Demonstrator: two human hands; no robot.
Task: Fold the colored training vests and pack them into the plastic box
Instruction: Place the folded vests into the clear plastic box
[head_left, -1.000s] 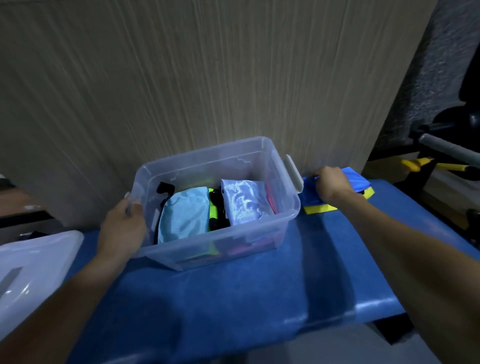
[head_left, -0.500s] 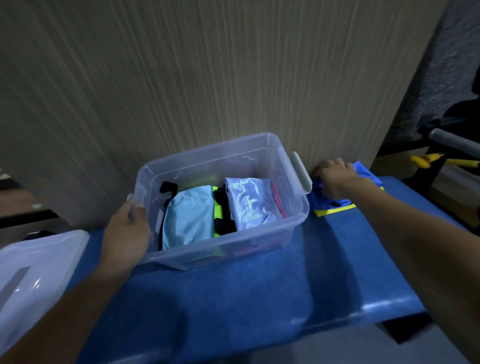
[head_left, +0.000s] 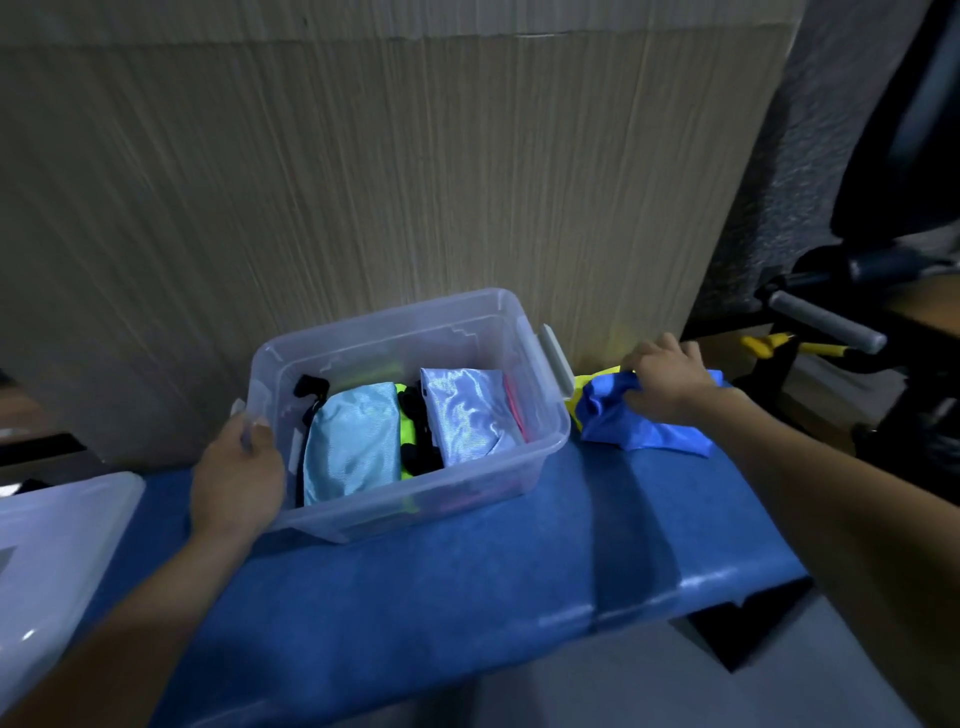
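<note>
The right hand (head_left: 670, 382) clutches a bunched blue vest (head_left: 636, 423) on the blue bench (head_left: 441, 587), yellow fabric (head_left: 584, 387) beneath it. Just to its left stands the plastic box (head_left: 540, 415), folded vests inside; the left hand (head_left: 236, 478) grips the box's far-left rim.

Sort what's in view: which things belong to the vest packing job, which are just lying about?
Job:
- plastic box, left hand gripping its left rim
- folded light blue vests inside it
- blue vest, right hand gripping it
- yellow vest under the blue one
- white lid, off to the left

Lying about:
- grey padded bar
- yellow-handled tool
</note>
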